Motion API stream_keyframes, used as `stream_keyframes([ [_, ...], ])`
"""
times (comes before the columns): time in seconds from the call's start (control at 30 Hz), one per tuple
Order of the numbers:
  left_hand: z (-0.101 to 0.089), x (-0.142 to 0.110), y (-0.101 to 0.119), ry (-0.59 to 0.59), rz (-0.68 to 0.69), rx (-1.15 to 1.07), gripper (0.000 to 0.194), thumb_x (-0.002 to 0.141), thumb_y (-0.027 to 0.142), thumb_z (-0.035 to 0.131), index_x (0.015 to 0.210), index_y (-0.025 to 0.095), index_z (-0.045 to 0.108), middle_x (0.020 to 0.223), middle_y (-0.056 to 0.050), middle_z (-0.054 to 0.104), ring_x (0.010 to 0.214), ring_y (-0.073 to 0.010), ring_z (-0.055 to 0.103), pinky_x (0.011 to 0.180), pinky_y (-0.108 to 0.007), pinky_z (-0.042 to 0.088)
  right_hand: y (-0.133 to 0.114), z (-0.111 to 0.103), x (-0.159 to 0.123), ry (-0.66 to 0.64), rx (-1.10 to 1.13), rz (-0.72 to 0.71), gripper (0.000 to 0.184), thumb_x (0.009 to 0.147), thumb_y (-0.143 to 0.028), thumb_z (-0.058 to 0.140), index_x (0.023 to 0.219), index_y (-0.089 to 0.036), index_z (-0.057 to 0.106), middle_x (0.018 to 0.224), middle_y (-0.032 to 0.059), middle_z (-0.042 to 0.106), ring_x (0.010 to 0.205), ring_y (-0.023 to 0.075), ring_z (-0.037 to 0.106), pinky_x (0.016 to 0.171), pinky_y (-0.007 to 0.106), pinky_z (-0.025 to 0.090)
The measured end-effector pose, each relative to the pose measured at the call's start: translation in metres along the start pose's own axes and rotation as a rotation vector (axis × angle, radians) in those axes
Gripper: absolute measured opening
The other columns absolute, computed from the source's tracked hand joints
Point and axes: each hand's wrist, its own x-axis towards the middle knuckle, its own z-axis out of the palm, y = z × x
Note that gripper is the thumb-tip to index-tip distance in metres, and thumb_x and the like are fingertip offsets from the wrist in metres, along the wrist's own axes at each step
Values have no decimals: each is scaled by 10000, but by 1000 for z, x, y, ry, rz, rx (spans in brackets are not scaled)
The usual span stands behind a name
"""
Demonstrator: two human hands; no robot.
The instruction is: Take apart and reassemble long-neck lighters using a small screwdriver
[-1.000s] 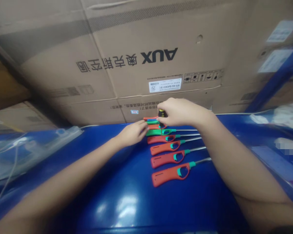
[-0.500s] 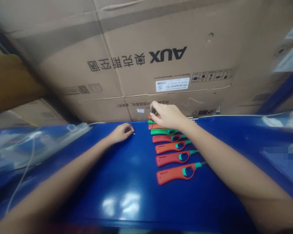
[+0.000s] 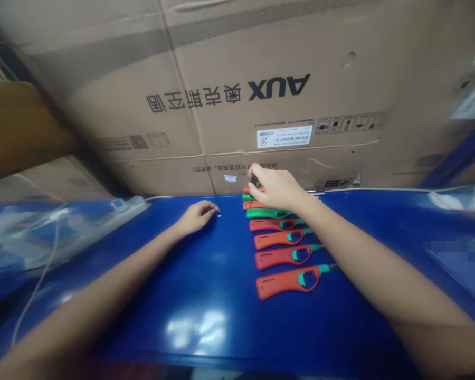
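A column of gas lighters, red-orange and green, lies on the blue tabletop (image 3: pixel 206 269), handles pointing left. The nearest is a red lighter (image 3: pixel 279 285). Over the far end of the column, my right hand (image 3: pixel 275 187) is closed around a screwdriver (image 3: pixel 255 181) with a black and yellow handle. Its thin shaft points down at the handle of a green lighter (image 3: pixel 257 213); whether the tip touches cannot be made out. My left hand (image 3: pixel 198 216) rests on the table left of the lighters, fingers curled together, with a tiny pale piece (image 3: pixel 219 215) at the fingertips.
A large cardboard box (image 3: pixel 214 63) with upside-down print stands along the table's back edge. To the left lie a power strip (image 3: pixel 122 214), clear plastic bags (image 3: pixel 27 237) and a white cable (image 3: pixel 39 285). A blue post (image 3: pixel 459 158) rises at the right.
The whole view has shifted slightly, moving the scene a little to the right. Both hands keep nearly the same places, the right still holding the screwdriver over the green lighter.
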Motion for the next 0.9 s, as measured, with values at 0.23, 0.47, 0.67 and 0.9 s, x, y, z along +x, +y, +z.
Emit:
stream_keyframes([
  [0.23,10,-2,5,-19,-5,-122,274,894,343,534,1017,149,684,1030,-108,737,928,-210,688,912,-406,550,-1,0,0,0,17,-5,340,918,-356,407,1169,-178,552,970,78,745,743,222,639,606,321,287],
  [0.47,18,-3,13,-38,31,-158,230,875,309,566,1000,159,687,1042,-106,737,966,-216,685,937,-418,546,-1,-2,0,-14,6,10,342,901,-361,415,1156,-176,550,951,85,741,733,223,636,601,320,284],
  [0.67,20,-4,23,-17,67,-132,223,872,279,553,1011,150,671,1036,-109,728,969,-218,690,927,-410,558,-1,-2,0,-11,-8,-3,284,881,-353,451,1079,-185,563,909,85,741,736,229,642,599,309,278],
  [0.9,46,3,61,-2,182,-96,267,869,280,613,1110,173,653,1130,-101,701,1025,-224,677,960,-403,552,-4,-5,0,-30,-27,-9,243,889,-342,484,1062,-196,571,912,72,752,770,251,675,608,313,311],
])
